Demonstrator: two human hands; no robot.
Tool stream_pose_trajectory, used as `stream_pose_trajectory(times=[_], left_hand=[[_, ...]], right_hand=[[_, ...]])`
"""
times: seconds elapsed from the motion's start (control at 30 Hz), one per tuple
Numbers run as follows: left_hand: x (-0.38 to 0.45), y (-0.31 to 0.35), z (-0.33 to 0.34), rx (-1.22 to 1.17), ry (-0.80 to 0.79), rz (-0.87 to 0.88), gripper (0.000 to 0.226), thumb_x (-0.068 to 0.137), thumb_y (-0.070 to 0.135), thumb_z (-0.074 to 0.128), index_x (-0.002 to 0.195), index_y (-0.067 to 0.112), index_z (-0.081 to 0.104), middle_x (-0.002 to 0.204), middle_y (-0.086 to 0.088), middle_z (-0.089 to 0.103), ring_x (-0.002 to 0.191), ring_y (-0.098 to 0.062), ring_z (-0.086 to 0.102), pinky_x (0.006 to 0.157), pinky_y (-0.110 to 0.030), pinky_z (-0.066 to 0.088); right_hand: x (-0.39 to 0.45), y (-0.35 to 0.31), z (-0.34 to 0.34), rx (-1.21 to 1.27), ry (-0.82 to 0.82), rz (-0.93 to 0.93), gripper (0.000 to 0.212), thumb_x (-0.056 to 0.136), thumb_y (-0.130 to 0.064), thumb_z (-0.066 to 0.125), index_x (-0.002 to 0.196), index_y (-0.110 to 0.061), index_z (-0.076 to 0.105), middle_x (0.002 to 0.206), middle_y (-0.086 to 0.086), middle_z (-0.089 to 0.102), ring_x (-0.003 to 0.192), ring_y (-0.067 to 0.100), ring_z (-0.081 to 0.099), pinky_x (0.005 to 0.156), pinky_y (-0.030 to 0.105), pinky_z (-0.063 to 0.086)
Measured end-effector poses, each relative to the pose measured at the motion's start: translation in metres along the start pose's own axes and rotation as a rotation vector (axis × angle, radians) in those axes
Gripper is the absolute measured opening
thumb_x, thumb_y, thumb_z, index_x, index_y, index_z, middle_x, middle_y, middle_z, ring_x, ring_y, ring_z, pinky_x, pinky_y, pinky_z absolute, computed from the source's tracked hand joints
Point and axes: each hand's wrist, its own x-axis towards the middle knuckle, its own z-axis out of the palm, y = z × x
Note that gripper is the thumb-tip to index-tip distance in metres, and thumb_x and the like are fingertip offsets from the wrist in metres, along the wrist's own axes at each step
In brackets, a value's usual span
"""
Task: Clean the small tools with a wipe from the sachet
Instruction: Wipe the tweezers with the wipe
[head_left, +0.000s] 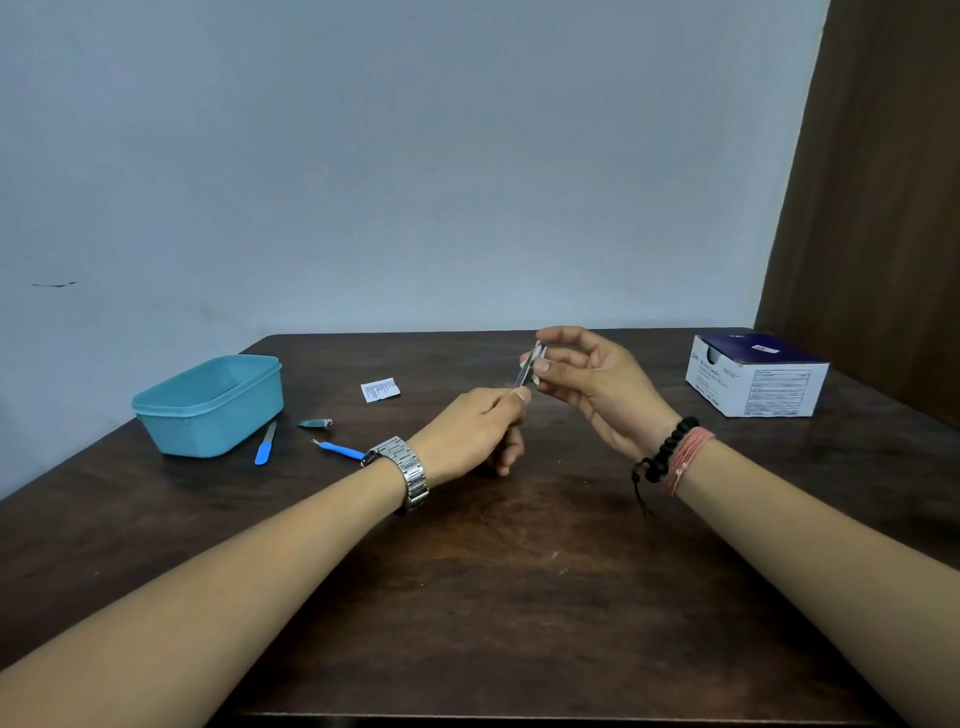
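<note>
both grips pinching — left hand (480, 434) holds metal tool (525, 371) base, right hand (587, 382) pinches wipe (540, 353) round its tip.

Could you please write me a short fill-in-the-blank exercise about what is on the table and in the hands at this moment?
1. The left hand and right hand both hold one slim ____ tool.
2. The opened sachet lies on the ____.
3. The nail clipper lies between the sachet and a ____-handled tool.
4. The container beside them is light ____.

Missing words: metal; table; blue; blue
</note>
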Motion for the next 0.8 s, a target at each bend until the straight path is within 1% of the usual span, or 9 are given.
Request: stream_pose_trajectory(times=[0.07, 0.17, 0.27, 0.37, 0.43, 0.5, 0.63, 0.73, 0.8], left_hand=[[0.0, 0.002, 0.0003, -0.078, -0.012, -0.022, 0.042, 0.104, 0.039, 0.027, 0.071, 0.018, 0.042, 0.052, -0.001, 0.057, 0.049, -0.022, 0.055, 0.051, -0.023, 0.044], [-0.0016, 0.0032, 0.0006, -0.12, -0.024, -0.033, 0.043, 0.105, 0.039, 0.025, 0.071, 0.016, 0.041, 0.053, -0.001, 0.056, 0.05, -0.023, 0.054, 0.051, -0.023, 0.044], [-0.0026, 0.0041, 0.0006, -0.138, -0.038, -0.022, 0.043, 0.105, 0.039, 0.024, 0.071, 0.016, 0.04, 0.053, -0.001, 0.055, 0.049, -0.022, 0.053, 0.049, -0.021, 0.043], [-0.0023, 0.0054, 0.0007, -0.162, -0.048, -0.015, 0.043, 0.105, 0.037, 0.025, 0.071, 0.015, 0.04, 0.051, 0.0, 0.054, 0.046, -0.02, 0.052, 0.048, -0.02, 0.043], [-0.0025, 0.0058, 0.0005, -0.167, -0.048, -0.014, 0.043, 0.105, 0.038, 0.025, 0.071, 0.016, 0.04, 0.051, 0.0, 0.054, 0.047, -0.02, 0.053, 0.049, -0.021, 0.043], [-0.0031, 0.0058, 0.0, -0.166, -0.051, -0.013, 0.043, 0.105, 0.039, 0.025, 0.071, 0.016, 0.04, 0.052, 0.0, 0.055, 0.048, -0.02, 0.054, 0.05, -0.022, 0.043], [-0.0036, 0.007, -0.0001, -0.181, -0.068, -0.015, 0.045, 0.105, 0.039, 0.025, 0.07, 0.015, 0.04, 0.053, -0.002, 0.054, 0.047, -0.02, 0.053, 0.05, -0.021, 0.043], [-0.0043, 0.0076, 0.0, -0.208, -0.061, -0.03, 0.045, 0.104, 0.04, 0.026, 0.07, 0.015, 0.04, 0.053, -0.003, 0.054, 0.047, -0.02, 0.053, 0.049, -0.021, 0.042], [-0.0043, 0.0075, -0.0001, -0.232, -0.057, -0.044, 0.044, 0.104, 0.04, 0.026, 0.071, 0.015, 0.04, 0.053, -0.004, 0.053, 0.047, -0.021, 0.052, 0.048, -0.021, 0.042]], right_hand=[[0.0, 0.0004, -0.001, -0.002, 0.0, -0.003, 0.027, 0.084, 0.006, 0.064, 0.106, -0.009, 0.062, 0.092, 0.009, 0.073, 0.08, 0.012, 0.07, 0.073, 0.021, 0.057], [-0.0014, 0.0045, 0.0019, -0.047, -0.048, 0.017, 0.028, 0.084, 0.006, 0.065, 0.108, -0.008, 0.061, 0.09, 0.007, 0.075, 0.08, 0.013, 0.07, 0.073, 0.022, 0.057], [0.0005, 0.0019, 0.002, -0.006, -0.007, -0.025, 0.028, 0.085, 0.009, 0.063, 0.107, -0.008, 0.061, 0.085, 0.004, 0.075, 0.08, 0.012, 0.07, 0.072, 0.021, 0.057], [0.0012, -0.0006, -0.0005, 0.038, 0.024, -0.04, 0.029, 0.084, 0.011, 0.062, 0.106, -0.009, 0.059, 0.078, 0.0, 0.072, 0.074, 0.011, 0.069, 0.07, 0.021, 0.056], [-0.0009, 0.0028, 0.0012, -0.028, -0.008, -0.007, 0.029, 0.083, 0.01, 0.064, 0.105, -0.01, 0.06, 0.08, 0.002, 0.072, 0.072, 0.011, 0.068, 0.069, 0.022, 0.057], [-0.0016, 0.0048, 0.0032, -0.078, -0.023, 0.009, 0.029, 0.082, 0.008, 0.065, 0.104, -0.011, 0.061, 0.085, 0.004, 0.072, 0.075, 0.012, 0.068, 0.071, 0.023, 0.058], [0.0013, -0.0038, -0.0001, 0.008, 0.047, -0.032, 0.027, 0.084, 0.007, 0.065, 0.103, -0.012, 0.061, 0.087, 0.005, 0.07, 0.075, 0.01, 0.068, 0.07, 0.021, 0.057], [-0.0021, 0.0012, 0.0004, -0.062, -0.018, 0.022, 0.028, 0.083, 0.005, 0.065, 0.103, -0.013, 0.061, 0.083, -0.001, 0.071, 0.073, 0.008, 0.067, 0.068, 0.02, 0.055], [-0.0027, 0.0039, 0.0026, -0.082, -0.046, 0.045, 0.028, 0.084, 0.005, 0.065, 0.104, -0.014, 0.061, 0.084, 0.0, 0.07, 0.073, 0.009, 0.067, 0.067, 0.02, 0.054]])
